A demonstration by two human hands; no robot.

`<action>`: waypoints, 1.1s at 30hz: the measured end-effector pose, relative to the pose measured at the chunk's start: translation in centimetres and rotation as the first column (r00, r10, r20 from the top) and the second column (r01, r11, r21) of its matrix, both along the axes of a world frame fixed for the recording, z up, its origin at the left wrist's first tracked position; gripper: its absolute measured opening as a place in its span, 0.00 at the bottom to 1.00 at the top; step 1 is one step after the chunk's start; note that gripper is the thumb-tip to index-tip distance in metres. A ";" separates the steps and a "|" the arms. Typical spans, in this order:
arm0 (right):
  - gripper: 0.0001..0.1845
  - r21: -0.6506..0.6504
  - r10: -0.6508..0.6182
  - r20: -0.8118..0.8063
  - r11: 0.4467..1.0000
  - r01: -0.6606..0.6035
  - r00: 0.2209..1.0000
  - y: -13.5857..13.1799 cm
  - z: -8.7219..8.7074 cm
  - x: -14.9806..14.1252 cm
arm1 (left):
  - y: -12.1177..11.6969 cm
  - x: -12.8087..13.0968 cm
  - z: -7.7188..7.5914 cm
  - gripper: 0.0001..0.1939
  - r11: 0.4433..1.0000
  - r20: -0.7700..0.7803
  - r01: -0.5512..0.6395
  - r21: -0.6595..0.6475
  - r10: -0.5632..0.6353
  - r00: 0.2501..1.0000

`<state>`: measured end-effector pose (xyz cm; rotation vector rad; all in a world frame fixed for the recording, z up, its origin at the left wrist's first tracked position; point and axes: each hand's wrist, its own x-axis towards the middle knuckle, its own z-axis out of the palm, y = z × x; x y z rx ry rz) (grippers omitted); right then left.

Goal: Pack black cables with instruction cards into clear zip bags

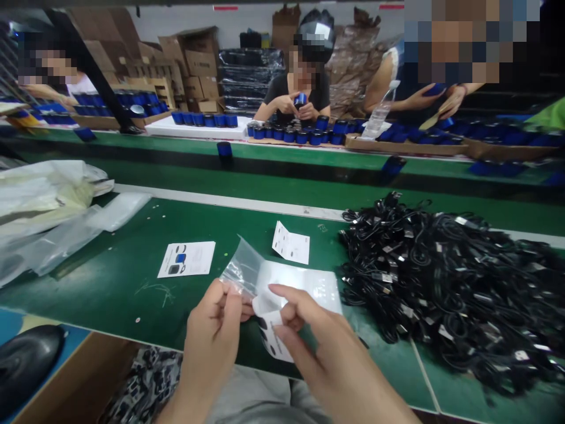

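My left hand (218, 321) pinches a clear plastic bag (242, 263) near its lower edge, over the front of the green table. In my right hand (311, 330), a folded printed leaflet (273, 335) with dark product pictures is held between thumb and fingers. The leaflet's upper end meets the bag; how far it reaches inside I cannot tell. Just beyond my hands lies a stack of clear bags (326, 285). One opened leaflet (292, 244) stands partly folded behind that stack, and a pile of flat leaflets (188, 259) rests to the left.
A large heap of black cables (441, 288) covers the right side. Plastic sheeting (48, 200) lies at left. Across the green conveyor (282, 182), which carries blue cylinders (224, 149), several people work by trays of similar cylinders. An open box (75, 377) sits below the table edge.
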<state>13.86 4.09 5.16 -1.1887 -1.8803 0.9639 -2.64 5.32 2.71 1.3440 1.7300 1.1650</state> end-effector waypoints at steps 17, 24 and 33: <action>0.10 -0.271 -0.290 -0.418 0.944 0.187 0.861 -3.2 -6.6 -4.3 | 0.3 1.4 0.4 0.12 0.975 -0.137 -0.090 0.204 0.119 0.983; 0.13 0.577 -0.269 -0.096 0.770 0.274 0.958 -2.3 -5.5 -0.8 | -0.8 1.3 0.5 0.09 0.933 -0.370 0.126 0.337 0.008 0.929; 0.12 0.381 -0.295 0.252 0.906 0.186 0.921 -2.8 -3.2 0.6 | -1.6 2.1 -0.3 0.11 0.730 -0.716 0.578 0.365 -0.177 0.675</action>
